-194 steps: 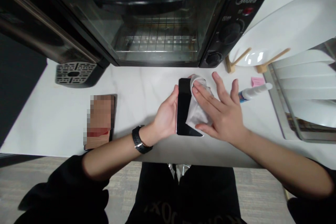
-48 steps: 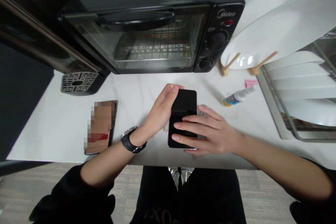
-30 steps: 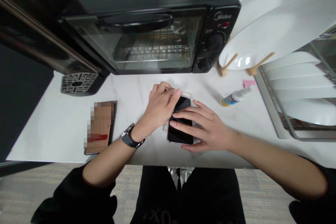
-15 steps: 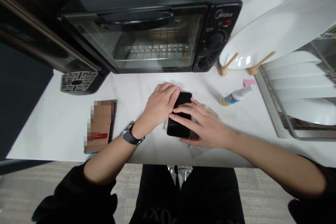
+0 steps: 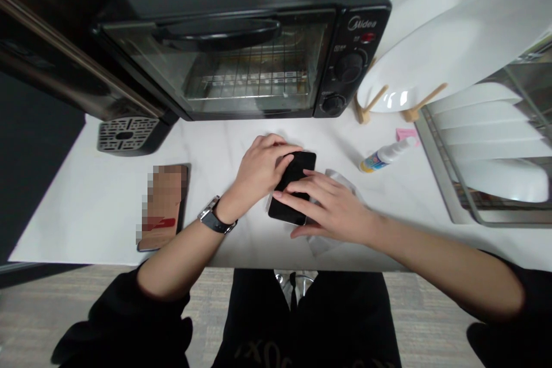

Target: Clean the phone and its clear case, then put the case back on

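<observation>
A black smartphone (image 5: 287,209) lies screen up on the white counter, tilted slightly, with a thin pale edge along its lower left. My left hand (image 5: 259,169), a watch on its wrist, holds the phone's upper left part, thumb over the screen and fingers at the far edge. Across the screen from the right, my right hand (image 5: 330,207) lays its spread fingers; its thumb rests near the lower right corner. A crumpled translucent sheet (image 5: 319,246) is partly hidden beneath my right hand. What lies under the phone is hidden.
A black toaster oven (image 5: 224,66) stands behind my hands. To the right are a small spray bottle (image 5: 382,156), a pink item (image 5: 405,134), upright white plates (image 5: 435,52) and a dish rack (image 5: 455,207). At left lie another phone-like device (image 5: 166,201) and a drip tray (image 5: 125,135).
The phone's lower end has swung slightly left. My left thumb has shifted on the screen, and my right fingers have slid a little left.
</observation>
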Motion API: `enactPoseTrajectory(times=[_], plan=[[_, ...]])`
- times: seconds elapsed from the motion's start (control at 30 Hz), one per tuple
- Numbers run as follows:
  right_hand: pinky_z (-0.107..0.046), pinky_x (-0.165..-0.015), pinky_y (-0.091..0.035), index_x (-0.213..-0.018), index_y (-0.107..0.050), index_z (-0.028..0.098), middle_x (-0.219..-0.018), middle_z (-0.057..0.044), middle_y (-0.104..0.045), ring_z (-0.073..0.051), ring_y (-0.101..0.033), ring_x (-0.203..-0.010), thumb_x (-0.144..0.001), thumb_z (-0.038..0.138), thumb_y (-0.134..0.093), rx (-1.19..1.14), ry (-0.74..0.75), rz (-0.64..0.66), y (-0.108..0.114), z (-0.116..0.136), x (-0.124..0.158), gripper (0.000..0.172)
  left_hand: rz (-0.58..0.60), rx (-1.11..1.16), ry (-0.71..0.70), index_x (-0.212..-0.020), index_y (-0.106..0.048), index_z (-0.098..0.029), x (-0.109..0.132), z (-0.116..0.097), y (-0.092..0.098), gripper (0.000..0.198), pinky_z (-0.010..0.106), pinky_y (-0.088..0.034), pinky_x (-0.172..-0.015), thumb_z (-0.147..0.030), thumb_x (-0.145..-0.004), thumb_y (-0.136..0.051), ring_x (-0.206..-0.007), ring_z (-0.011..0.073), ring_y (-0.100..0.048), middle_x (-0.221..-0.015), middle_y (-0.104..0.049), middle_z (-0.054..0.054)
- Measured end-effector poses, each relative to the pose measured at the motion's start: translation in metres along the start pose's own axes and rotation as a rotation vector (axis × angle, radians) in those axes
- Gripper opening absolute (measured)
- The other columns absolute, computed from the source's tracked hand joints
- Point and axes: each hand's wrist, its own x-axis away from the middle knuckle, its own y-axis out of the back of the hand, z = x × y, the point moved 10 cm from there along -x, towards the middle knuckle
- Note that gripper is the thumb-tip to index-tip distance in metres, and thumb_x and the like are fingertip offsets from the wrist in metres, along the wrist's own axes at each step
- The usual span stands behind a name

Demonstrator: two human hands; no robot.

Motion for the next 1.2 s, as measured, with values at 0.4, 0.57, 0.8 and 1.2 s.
enactPoseTrajectory(times=[0.4, 0.57, 0.8, 1.2], plan=[[-0.037, -0.090, -0.061, -0.151, -0.061, 0.012, -0.124, -0.014, -0.073, -0.026, -0.069, -0.110, -0.096, 0.065, -0.074, -0.033, -0.108, -0.009, 0.001, -0.007, 0.003, 0.078, 0.029, -0.085, -0.014, -0.141, -0.074, -0.018, 0.000, -0.002, -0.006, 0.042, 0.049, -0.050, -0.113, -0.031, -0.112, -0.046, -0.120, 0.0291, -0.060, -0.133, -0.070, 0.012], [-0.036, -0.082, -0.060, -0.158, -0.056, 0.014, -0.115, -0.010, -0.070, -0.024, -0.070, -0.103, -0.089, 0.070, -0.079, -0.069, -0.206, 0.020, -0.009, -0.012, 0.006, 0.092, -0.013, -0.043, 0.004, -0.133, -0.072, -0.019, 0.003, -0.006, -0.009, 0.052, 0.050, -0.051, -0.113, -0.061, -0.103, -0.065, -0.120, 0.0295, -0.061, -0.131, -0.067, 0.012], [-0.037, -0.086, -0.061, -0.161, -0.052, 0.016, -0.116, -0.010, -0.069, -0.027, -0.068, -0.111, -0.090, 0.068, -0.078, -0.147, -0.210, 0.006, -0.013, -0.011, 0.004, 0.091, 0.058, -0.053, 0.038, -0.138, -0.061, -0.018, 0.007, -0.006, -0.021, 0.062, 0.053, -0.054, -0.110, -0.049, -0.089, -0.083, -0.123, 0.0332, -0.060, -0.136, -0.057, 0.015], [-0.063, -0.122, -0.050, -0.161, -0.042, 0.005, -0.152, -0.027, -0.060, -0.041, -0.056, -0.144, -0.079, 0.075, -0.086, -0.164, -0.225, 0.019, -0.015, -0.018, 0.005, 0.117, 0.017, -0.052, 0.011, -0.120, -0.056, -0.021, 0.007, -0.008, -0.020, 0.030, 0.053, -0.047, -0.112, -0.033, -0.095, -0.069, -0.125, 0.0327, -0.052, -0.128, -0.059, 0.013]])
